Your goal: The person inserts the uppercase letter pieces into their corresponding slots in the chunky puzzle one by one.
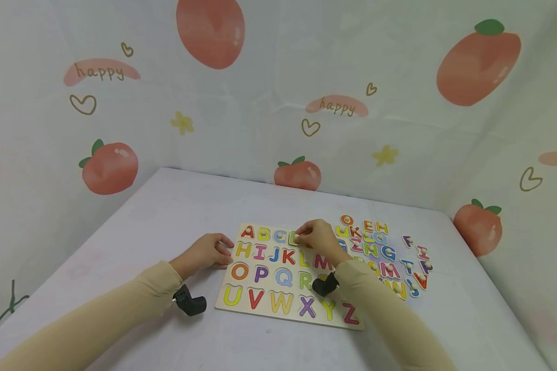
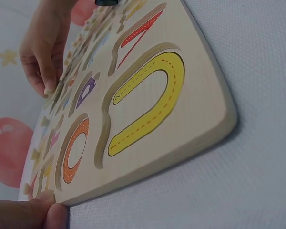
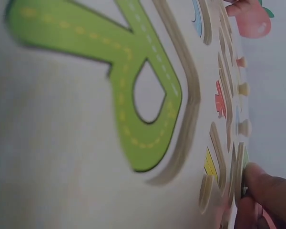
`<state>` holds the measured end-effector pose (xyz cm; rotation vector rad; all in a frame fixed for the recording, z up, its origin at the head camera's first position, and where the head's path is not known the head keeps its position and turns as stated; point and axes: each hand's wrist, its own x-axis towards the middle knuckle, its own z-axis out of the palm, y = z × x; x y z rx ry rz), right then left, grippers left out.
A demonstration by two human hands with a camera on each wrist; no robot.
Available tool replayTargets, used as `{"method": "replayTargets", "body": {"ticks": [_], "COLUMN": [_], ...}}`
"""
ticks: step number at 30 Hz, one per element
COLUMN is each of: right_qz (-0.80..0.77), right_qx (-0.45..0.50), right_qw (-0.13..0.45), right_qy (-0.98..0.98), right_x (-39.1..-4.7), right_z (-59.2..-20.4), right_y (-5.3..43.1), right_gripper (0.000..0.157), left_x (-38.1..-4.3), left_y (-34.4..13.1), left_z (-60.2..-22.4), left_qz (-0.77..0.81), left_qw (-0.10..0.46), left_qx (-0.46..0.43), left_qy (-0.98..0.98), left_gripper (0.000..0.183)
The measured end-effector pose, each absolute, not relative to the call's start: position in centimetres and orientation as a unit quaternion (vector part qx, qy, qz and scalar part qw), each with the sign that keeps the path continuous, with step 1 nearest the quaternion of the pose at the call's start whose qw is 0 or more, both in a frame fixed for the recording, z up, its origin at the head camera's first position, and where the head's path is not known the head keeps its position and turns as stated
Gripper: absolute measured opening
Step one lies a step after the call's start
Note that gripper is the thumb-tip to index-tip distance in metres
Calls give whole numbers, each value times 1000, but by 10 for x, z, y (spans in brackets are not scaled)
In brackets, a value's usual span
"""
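A wooden alphabet puzzle board [image 1: 293, 311] lies flat on the table, with coloured letters printed in its recesses. My left hand [image 1: 204, 253] grips the board's left edge near the H and O; the left wrist view shows the thumb [image 2: 26, 210] on its rim. At the top row, my right hand [image 1: 322, 239] pinches a green letter piece [image 3: 240, 169] over the D place. That piece stands tilted against the board in the right wrist view. Knobbed A [image 1: 247, 232], B [image 1: 263, 234] and C [image 1: 280, 237] pieces sit in the row to its left.
Several loose knobbed letter pieces, among them an M [image 1: 390, 271], a T [image 1: 407, 266] and an orange O [image 1: 347, 220], lie in a cluster right of the board. A white printed cloth [image 1: 260, 129] hangs behind the table [image 1: 190, 190]. A dark cord [image 1: 13, 296] shows at far left.
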<state>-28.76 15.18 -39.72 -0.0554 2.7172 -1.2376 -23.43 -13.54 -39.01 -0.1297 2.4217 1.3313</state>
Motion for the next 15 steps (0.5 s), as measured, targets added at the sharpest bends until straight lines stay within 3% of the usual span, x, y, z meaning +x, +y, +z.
{"method": "replayTargets", "body": {"ticks": [15], "right_qz": [-410], "right_qx": [-18], "right_qw": [98], "right_qy": [907], "right_x": [-287], "right_z": [-393], "right_y": [147], "right_gripper": [10], "left_x": [-233], "left_y": [-135], "left_z": [-388], "left_qz": [466], "left_qw": [183], "left_qx": [-49], "left_qy": [864], "left_gripper": [38]}}
